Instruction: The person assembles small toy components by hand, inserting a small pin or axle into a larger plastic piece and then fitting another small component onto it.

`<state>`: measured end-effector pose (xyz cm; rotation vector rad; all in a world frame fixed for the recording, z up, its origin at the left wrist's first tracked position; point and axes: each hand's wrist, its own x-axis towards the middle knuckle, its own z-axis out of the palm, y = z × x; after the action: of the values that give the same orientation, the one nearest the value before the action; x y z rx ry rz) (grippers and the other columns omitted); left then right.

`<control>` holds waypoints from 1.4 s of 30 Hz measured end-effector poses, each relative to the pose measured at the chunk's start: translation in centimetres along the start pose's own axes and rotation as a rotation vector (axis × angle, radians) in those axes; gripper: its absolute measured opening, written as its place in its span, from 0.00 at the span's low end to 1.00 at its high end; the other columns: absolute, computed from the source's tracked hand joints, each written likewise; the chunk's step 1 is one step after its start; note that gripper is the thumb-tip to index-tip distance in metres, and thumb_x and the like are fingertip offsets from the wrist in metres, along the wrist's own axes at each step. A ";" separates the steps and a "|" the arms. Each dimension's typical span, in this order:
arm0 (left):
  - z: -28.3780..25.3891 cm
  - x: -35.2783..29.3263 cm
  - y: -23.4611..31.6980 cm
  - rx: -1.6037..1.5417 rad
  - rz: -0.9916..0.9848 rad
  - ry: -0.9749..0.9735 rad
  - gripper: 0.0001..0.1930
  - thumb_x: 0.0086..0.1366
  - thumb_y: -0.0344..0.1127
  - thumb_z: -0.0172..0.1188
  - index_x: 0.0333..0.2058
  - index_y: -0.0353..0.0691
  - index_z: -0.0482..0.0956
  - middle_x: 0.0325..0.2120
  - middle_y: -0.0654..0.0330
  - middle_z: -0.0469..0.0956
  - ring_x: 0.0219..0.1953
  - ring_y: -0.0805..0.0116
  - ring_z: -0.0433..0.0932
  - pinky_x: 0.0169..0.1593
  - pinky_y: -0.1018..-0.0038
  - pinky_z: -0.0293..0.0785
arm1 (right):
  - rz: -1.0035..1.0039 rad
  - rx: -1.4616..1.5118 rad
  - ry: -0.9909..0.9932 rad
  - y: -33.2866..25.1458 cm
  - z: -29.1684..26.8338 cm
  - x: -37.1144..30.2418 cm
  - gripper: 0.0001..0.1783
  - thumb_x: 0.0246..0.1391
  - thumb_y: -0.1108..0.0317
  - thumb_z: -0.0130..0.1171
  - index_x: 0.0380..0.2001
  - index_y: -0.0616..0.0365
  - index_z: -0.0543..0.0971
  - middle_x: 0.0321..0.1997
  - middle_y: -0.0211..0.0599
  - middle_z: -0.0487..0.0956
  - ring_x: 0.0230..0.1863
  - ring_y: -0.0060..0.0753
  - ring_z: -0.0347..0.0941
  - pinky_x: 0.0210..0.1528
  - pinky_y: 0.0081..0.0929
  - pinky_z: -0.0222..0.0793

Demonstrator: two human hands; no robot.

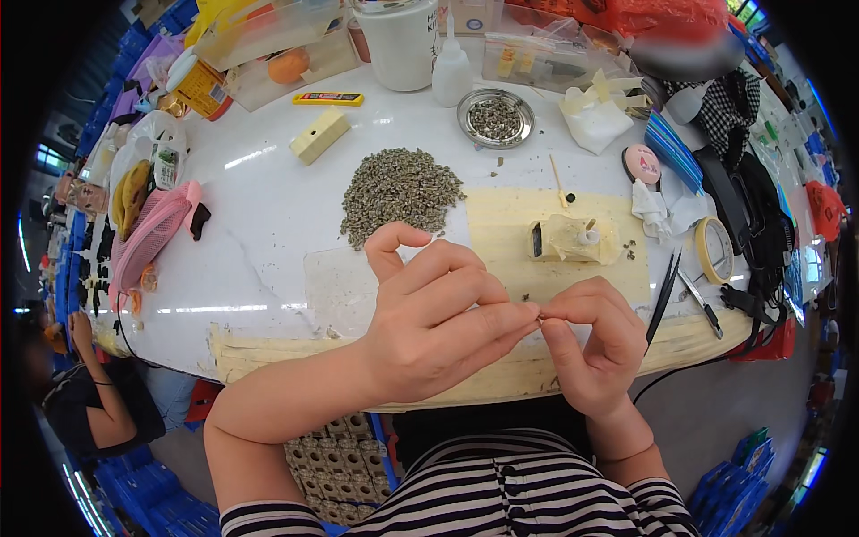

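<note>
Over the near edge of the table, my left hand (443, 327) and my right hand (595, 345) meet at the fingertips. Both are closed in a pinch at one spot, where a tiny piece barely shows; its kind is too small to tell. Beyond my left hand lies a heap of small grey metal parts (400, 192). A tape-wrapped block (577, 240) with a short pale peg on top rests on the taped mat (501, 219), just past my right hand. One loose small part (525, 297) sits near my fingertips.
Farther back stand a round metal dish (463, 125) of small parts, a white squeeze bottle (452, 76) and a white bucket (398, 49). Tweezers (663, 294), a craft knife (702, 304) and a tape roll (714, 251) lie at right. A pink mesh pouch (152, 237) is at left.
</note>
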<state>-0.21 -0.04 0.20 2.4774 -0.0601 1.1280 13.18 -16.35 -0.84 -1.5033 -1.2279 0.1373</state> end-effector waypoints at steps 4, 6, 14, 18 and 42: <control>0.3 -0.2 -0.2 0.003 -0.014 0.002 0.18 0.39 0.33 0.79 0.34 0.50 0.89 0.26 0.76 0.77 0.31 0.72 0.73 0.45 0.65 0.54 | -0.152 -0.148 0.055 -0.6 0.1 -0.1 0.11 0.47 0.78 0.72 0.37 0.62 0.86 0.32 0.39 0.82 0.32 0.35 0.78 0.32 0.26 0.72; 0.3 -0.2 -0.3 0.002 -0.015 0.011 0.19 0.39 0.32 0.79 0.34 0.50 0.89 0.25 0.76 0.76 0.31 0.72 0.73 0.45 0.65 0.54 | -0.179 -0.167 0.047 -0.6 0.0 -0.1 0.12 0.47 0.78 0.72 0.38 0.62 0.86 0.33 0.39 0.83 0.32 0.35 0.78 0.32 0.25 0.72; -0.1 0.0 0.0 -0.032 0.005 -0.021 0.18 0.41 0.34 0.79 0.35 0.50 0.89 0.26 0.76 0.78 0.31 0.72 0.73 0.45 0.65 0.54 | 0.034 0.070 -0.043 0.3 0.2 -0.3 0.11 0.49 0.77 0.72 0.38 0.63 0.86 0.34 0.41 0.83 0.32 0.35 0.78 0.34 0.25 0.73; 0.0 0.0 0.0 -0.028 -0.002 -0.030 0.17 0.41 0.34 0.79 0.34 0.50 0.89 0.26 0.76 0.78 0.31 0.72 0.73 0.46 0.65 0.54 | 0.019 0.066 -0.014 0.3 -0.1 -0.3 0.10 0.49 0.77 0.72 0.38 0.63 0.86 0.33 0.41 0.82 0.32 0.35 0.78 0.35 0.26 0.73; 0.3 -0.1 -0.2 -0.023 -0.021 -0.023 0.17 0.40 0.32 0.80 0.34 0.50 0.88 0.26 0.75 0.77 0.31 0.71 0.73 0.45 0.64 0.54 | -0.104 0.017 0.032 0.0 0.0 -0.4 0.12 0.48 0.78 0.72 0.39 0.63 0.86 0.34 0.40 0.83 0.33 0.34 0.78 0.35 0.25 0.73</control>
<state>-0.01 0.03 -0.08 2.4657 -0.0531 1.0840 13.00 -16.67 -1.07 -1.4188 -1.2738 0.0542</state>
